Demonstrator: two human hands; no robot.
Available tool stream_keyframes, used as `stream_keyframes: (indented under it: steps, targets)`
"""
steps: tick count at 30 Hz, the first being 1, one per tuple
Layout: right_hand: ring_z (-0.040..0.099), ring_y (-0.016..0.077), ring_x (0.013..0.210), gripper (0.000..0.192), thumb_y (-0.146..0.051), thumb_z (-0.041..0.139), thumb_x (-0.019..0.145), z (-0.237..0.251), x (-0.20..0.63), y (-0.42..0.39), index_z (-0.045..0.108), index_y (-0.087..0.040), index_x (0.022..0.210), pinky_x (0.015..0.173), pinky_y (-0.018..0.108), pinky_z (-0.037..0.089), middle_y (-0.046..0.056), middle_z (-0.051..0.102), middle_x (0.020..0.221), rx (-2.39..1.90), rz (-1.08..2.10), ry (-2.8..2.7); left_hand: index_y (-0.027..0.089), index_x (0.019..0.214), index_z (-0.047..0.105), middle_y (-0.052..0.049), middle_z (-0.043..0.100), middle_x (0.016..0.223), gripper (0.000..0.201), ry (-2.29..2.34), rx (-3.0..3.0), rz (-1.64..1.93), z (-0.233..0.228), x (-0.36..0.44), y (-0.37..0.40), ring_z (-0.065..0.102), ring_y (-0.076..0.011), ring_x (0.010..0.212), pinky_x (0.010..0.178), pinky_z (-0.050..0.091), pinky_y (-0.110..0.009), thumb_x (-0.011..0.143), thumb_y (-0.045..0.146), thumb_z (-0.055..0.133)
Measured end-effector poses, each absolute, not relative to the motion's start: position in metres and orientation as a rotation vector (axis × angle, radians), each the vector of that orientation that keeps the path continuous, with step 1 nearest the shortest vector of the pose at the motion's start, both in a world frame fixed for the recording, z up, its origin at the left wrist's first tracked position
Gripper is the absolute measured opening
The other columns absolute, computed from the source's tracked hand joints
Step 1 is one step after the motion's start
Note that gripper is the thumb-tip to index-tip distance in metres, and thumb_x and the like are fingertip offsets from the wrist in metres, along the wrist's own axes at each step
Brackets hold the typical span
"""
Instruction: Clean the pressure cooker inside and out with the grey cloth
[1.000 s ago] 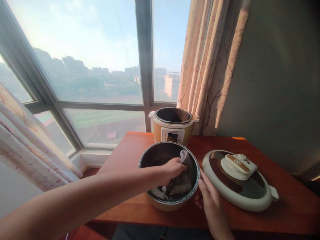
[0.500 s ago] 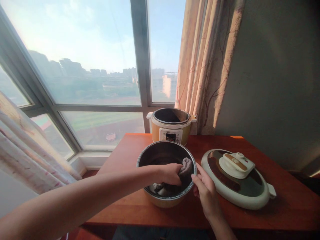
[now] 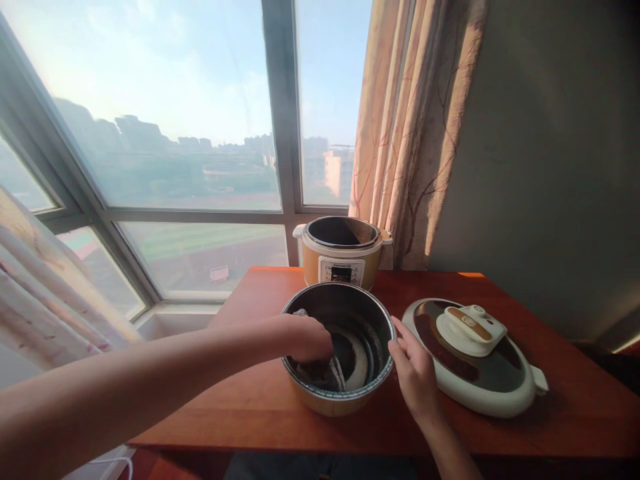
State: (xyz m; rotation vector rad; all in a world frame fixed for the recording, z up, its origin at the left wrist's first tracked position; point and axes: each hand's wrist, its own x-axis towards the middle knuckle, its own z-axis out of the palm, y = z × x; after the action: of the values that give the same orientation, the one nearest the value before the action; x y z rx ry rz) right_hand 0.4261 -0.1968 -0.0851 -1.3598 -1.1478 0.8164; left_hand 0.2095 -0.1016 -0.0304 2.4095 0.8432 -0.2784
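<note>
A round inner pot, dark inside with a pale metal rim, stands on the table close to me. My left hand reaches down inside it, closed on a grey cloth pressed against the left part of the inner wall and bottom. Most of the cloth and the fingertips are hidden by the hand. My right hand grips the pot's rim on the right, thumb on the near side and fingers along the outer wall.
Behind the pot stands the open cooker body with its control panel. On the right lies the cooker lid, its handle unit upward. The wooden table borders a window and a curtain.
My left hand has swept the cloth from the pot's right wall over to its left side. The pot has shifted or tilted slightly, with my right hand still at its rim.
</note>
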Motion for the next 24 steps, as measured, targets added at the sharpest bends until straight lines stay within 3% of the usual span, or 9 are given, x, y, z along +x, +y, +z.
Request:
stream_keyframes:
  steps: [4, 7, 9, 11, 13, 16, 19, 22, 24]
  targets:
    - [0.042, 0.0144, 0.054, 0.066, -0.043, 0.050, 0.086, -0.089, 0.426, -0.195, 0.051, -0.005, 0.140, 0.053, 0.026, 0.035, -0.005, 0.047, 0.059, -1.407, 0.746, -1.190, 0.017, 0.055, 0.066, -0.010, 0.070, 0.069, 0.025, 0.320, 3.102, -0.344, -0.023, 0.235, -0.121, 0.066, -0.0272, 0.080, 0.076, 0.047, -0.038, 0.074, 0.002, 0.062]
    - [0.047, 0.0161, 0.057, 0.066, -0.044, 0.050, 0.085, -0.091, 0.427, -0.194, 0.052, -0.006, 0.139, 0.056, 0.027, 0.039, -0.002, 0.054, 0.065, -1.413, 0.734, -1.198, 0.019, 0.066, 0.069, -0.009, 0.073, 0.082, 0.023, -0.343, 3.418, -0.134, -0.017, 0.250, -0.123, 0.065, -0.0244, 0.091, 0.083, 0.047, -0.037, 0.085, 0.010, 0.060]
    - [0.050, 0.0174, 0.060, 0.067, -0.045, 0.050, 0.084, -0.091, 0.428, -0.193, 0.054, -0.007, 0.138, 0.058, 0.027, 0.041, 0.001, 0.058, 0.069, -1.411, 0.724, -1.199, 0.021, 0.082, 0.072, -0.007, 0.073, 0.090, 0.017, -0.389, 3.441, 0.010, -0.018, 0.255, -0.115, 0.064, -0.0223, 0.094, 0.086, 0.046, -0.036, 0.090, 0.015, 0.058]
    - [0.050, 0.0178, 0.061, 0.068, -0.046, 0.049, 0.084, -0.091, 0.428, -0.193, 0.053, -0.006, 0.139, 0.059, 0.028, 0.042, 0.000, 0.058, 0.068, -1.406, 0.735, -1.203, 0.025, 0.103, 0.071, -0.006, 0.073, 0.099, 0.019, -0.164, 3.414, -0.043, -0.024, 0.253, -0.103, 0.065, -0.0209, 0.095, 0.086, 0.047, -0.034, 0.091, 0.017, 0.058]
    - [0.049, 0.0174, 0.059, 0.069, -0.045, 0.049, 0.086, -0.091, 0.429, -0.193, 0.049, -0.005, 0.141, 0.060, 0.028, 0.042, -0.002, 0.055, 0.063, -1.399, 0.766, -1.213, 0.029, 0.121, 0.065, -0.005, 0.071, 0.114, 0.033, 0.229, 3.315, -0.234, -0.031, 0.248, -0.090, 0.065, -0.0208, 0.100, 0.085, 0.048, -0.032, 0.091, 0.017, 0.058]
    - [0.048, 0.0168, 0.057, 0.069, -0.044, 0.048, 0.087, -0.090, 0.430, -0.194, 0.047, -0.003, 0.143, 0.060, 0.028, 0.042, -0.003, 0.051, 0.060, -1.394, 0.775, -1.228, 0.024, 0.129, 0.061, -0.011, 0.068, 0.122, 0.042, 0.770, 3.106, -0.441, -0.038, 0.242, -0.077, 0.068, -0.0249, 0.099, 0.080, 0.051, -0.032, 0.087, 0.020, 0.060]
    - [0.048, 0.0161, 0.058, 0.067, -0.042, 0.048, 0.087, -0.091, 0.431, -0.193, 0.049, -0.004, 0.142, 0.058, 0.027, 0.041, -0.002, 0.055, 0.064, -1.407, 0.743, -1.240, 0.014, 0.112, 0.070, -0.017, 0.073, 0.106, 0.038, 1.123, 2.878, -0.606, -0.041, 0.244, -0.077, 0.070, -0.0305, 0.092, 0.079, 0.053, -0.035, 0.075, 0.022, 0.072]
    - [0.052, 0.0167, 0.061, 0.064, -0.041, 0.048, 0.086, -0.091, 0.431, -0.192, 0.053, -0.005, 0.138, 0.059, 0.027, 0.043, 0.001, 0.061, 0.071, -1.424, 0.692, -1.238, 0.012, 0.090, 0.075, -0.019, 0.075, 0.090, 0.024, 1.304, 2.716, -0.652, -0.043, 0.249, -0.081, 0.071, -0.0332, 0.085, 0.076, 0.055, -0.038, 0.068, 0.021, 0.075]
    - [0.055, 0.0178, 0.064, 0.062, -0.041, 0.048, 0.085, -0.091, 0.431, -0.191, 0.056, -0.005, 0.135, 0.061, 0.028, 0.046, 0.004, 0.065, 0.076, -1.428, 0.646, -1.234, 0.013, 0.086, 0.076, -0.018, 0.075, 0.086, 0.020, 1.340, 2.670, -0.562, -0.043, 0.251, -0.080, 0.072, -0.0330, 0.082, 0.073, 0.055, -0.038, 0.069, 0.024, 0.074]
